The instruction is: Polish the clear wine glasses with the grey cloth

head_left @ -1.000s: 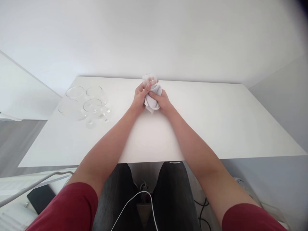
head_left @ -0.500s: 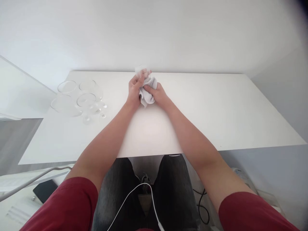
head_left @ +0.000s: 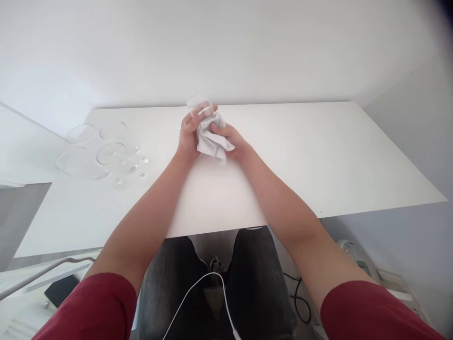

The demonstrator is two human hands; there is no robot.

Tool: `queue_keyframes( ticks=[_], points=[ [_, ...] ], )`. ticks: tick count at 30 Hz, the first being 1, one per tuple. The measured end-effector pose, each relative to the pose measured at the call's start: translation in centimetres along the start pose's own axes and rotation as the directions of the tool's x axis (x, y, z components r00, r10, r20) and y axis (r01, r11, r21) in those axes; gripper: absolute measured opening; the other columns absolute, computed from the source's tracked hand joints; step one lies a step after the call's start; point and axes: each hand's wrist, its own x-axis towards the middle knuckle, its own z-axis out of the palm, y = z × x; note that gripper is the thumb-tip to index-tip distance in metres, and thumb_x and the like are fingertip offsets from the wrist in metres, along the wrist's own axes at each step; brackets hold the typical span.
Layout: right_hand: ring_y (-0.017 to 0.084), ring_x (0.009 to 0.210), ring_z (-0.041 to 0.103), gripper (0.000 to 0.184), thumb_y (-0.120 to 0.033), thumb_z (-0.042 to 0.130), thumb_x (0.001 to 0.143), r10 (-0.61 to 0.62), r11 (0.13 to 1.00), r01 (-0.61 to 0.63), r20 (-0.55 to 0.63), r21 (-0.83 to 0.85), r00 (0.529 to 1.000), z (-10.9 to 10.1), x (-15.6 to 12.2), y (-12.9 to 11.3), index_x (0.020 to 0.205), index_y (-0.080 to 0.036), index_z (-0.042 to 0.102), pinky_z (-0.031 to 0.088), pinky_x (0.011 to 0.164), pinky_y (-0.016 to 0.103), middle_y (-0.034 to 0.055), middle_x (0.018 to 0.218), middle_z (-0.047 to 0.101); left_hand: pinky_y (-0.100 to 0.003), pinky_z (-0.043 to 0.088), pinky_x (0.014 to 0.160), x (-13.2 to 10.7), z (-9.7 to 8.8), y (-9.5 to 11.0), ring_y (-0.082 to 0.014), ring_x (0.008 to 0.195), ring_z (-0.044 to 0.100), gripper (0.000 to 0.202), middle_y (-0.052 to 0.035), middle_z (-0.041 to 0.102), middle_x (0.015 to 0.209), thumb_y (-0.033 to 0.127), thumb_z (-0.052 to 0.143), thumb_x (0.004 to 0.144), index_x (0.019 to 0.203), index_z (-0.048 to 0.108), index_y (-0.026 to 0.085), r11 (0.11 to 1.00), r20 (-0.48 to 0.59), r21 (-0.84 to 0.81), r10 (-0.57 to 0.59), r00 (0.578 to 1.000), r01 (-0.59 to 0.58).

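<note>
My left hand [head_left: 187, 136] is closed round a clear glass [head_left: 198, 105], whose rim sticks up past my fingers at the far middle of the white table [head_left: 318, 156]. My right hand [head_left: 236, 143] is closed on a crumpled white cloth [head_left: 209, 140] and presses it against the glass. Both hands meet there, a little above the tabletop. The lower part of the glass is hidden by the cloth and fingers.
Several clear stemmed glasses [head_left: 102, 153] stand together at the table's far left. A white wall rises just behind the table. Below the near edge are my dark trousers, a white cable [head_left: 198, 288] and a device on the floor [head_left: 357, 257] at right.
The view has shifted, so the hands and glasses sit further left and lower. More of the cloth hangs loose under my right hand, and the glass tilts slightly left.
</note>
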Motion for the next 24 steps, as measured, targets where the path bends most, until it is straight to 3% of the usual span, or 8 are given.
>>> queue_keyframes(
  ticks=[3, 7, 9, 14, 18, 20, 23, 24],
  points=[
    [0.021, 0.090, 0.068, 0.042, -0.043, 0.089, 0.072, 0.013, 0.996, -0.021, 0.093, 0.086, 0.996, -0.2, -0.2, -0.1, 0.101, -0.020, 0.069, 0.059, 0.082, 0.033, 0.0011, 0.091, 0.075, -0.048, 0.047, 0.107, -0.1, 0.0, 0.0, -0.0364, 0.134, 0.058, 0.064, -0.0068, 0.070, 0.134, 0.073, 0.074, 0.081, 0.123, 0.070, 0.025, 0.999, 0.112, -0.031, 0.016, 0.994, -0.012],
    [0.020, 0.095, 0.070, 0.043, -0.041, 0.092, 0.071, -0.104, 0.995, 0.104, -0.055, -0.002, 0.993, 0.1, 0.3, 0.2, 0.100, -0.021, 0.069, 0.059, 0.085, 0.030, 0.0008, 0.093, 0.075, -0.044, 0.047, 0.111, 0.0, 0.1, -0.1, -0.0309, 0.133, 0.061, 0.055, -0.0060, 0.070, 0.135, 0.068, 0.073, 0.085, 0.118, 0.072, 0.024, 0.998, -0.036, 0.011, 0.058, 0.998, -0.058],
    [0.021, 0.096, 0.070, 0.042, -0.046, 0.091, 0.072, -0.098, 0.995, 0.095, -0.089, -0.043, 0.991, 0.1, 0.4, 0.3, 0.096, -0.021, 0.068, 0.059, 0.084, 0.030, 0.0014, 0.090, 0.074, -0.044, 0.048, 0.111, 0.1, 0.0, -0.1, -0.0309, 0.132, 0.061, 0.053, -0.0066, 0.072, 0.132, 0.067, 0.072, 0.086, 0.114, 0.073, 0.022, 0.999, -0.070, 0.013, 0.041, 0.997, -0.040],
    [0.018, 0.088, 0.068, 0.042, -0.044, 0.089, 0.074, -0.013, 0.997, 0.007, 0.076, 0.081, 0.997, -0.4, 0.2, 0.2, 0.102, -0.019, 0.068, 0.058, 0.084, 0.031, 0.0004, 0.092, 0.074, -0.046, 0.053, 0.106, 0.1, 0.0, -0.1, -0.0364, 0.131, 0.064, 0.068, -0.0113, 0.071, 0.133, 0.073, 0.081, 0.071, 0.116, 0.074, 0.023, 0.998, 0.016, -0.070, 0.007, 1.000, -0.006],
    [0.018, 0.092, 0.069, 0.042, -0.045, 0.091, 0.071, -0.145, 0.988, 0.135, -0.146, -0.078, 0.979, -0.1, 0.8, 0.6, 0.097, -0.020, 0.069, 0.057, 0.084, 0.028, -0.0002, 0.090, 0.073, -0.044, 0.050, 0.112, 0.2, 0.2, -0.1, -0.0338, 0.138, 0.059, 0.056, -0.0088, 0.071, 0.134, 0.066, 0.081, 0.076, 0.113, 0.074, 0.024, 0.999, -0.136, -0.033, 0.030, 0.990, -0.034],
    [0.019, 0.092, 0.069, 0.043, -0.048, 0.091, 0.071, -0.138, 0.989, 0.127, -0.147, -0.080, 0.979, 0.0, 0.9, 0.6, 0.095, -0.021, 0.069, 0.057, 0.083, 0.029, -0.0001, 0.088, 0.073, -0.044, 0.051, 0.111, 0.2, 0.3, -0.1, -0.0340, 0.137, 0.060, 0.054, -0.0081, 0.073, 0.131, 0.068, 0.079, 0.077, 0.110, 0.075, 0.025, 0.999, -0.159, -0.033, 0.014, 0.987, -0.020],
    [0.021, 0.091, 0.069, 0.045, -0.054, 0.089, 0.071, -0.057, 0.998, 0.058, -0.036, 0.023, 0.998, -0.1, 0.6, 0.3, 0.095, -0.021, 0.069, 0.058, 0.085, 0.033, 0.0009, 0.087, 0.073, -0.045, 0.053, 0.109, 0.1, 0.4, 0.0, -0.0358, 0.133, 0.062, 0.060, -0.0093, 0.074, 0.126, 0.073, 0.078, 0.075, 0.110, 0.075, 0.025, 0.998, -0.075, -0.068, 0.005, 0.997, -0.010],
    [0.022, 0.092, 0.069, 0.047, -0.058, 0.088, 0.071, -0.026, 1.000, 0.026, -0.050, 0.003, 0.998, -0.2, 0.4, 0.1, 0.094, -0.022, 0.069, 0.059, 0.086, 0.034, 0.0019, 0.088, 0.074, -0.045, 0.054, 0.108, 0.0, 0.4, 0.0, -0.0365, 0.132, 0.063, 0.062, -0.0101, 0.074, 0.126, 0.074, 0.078, 0.074, 0.112, 0.075, 0.025, 0.997, -0.032, -0.079, 0.005, 0.999, -0.008]
  ],
)
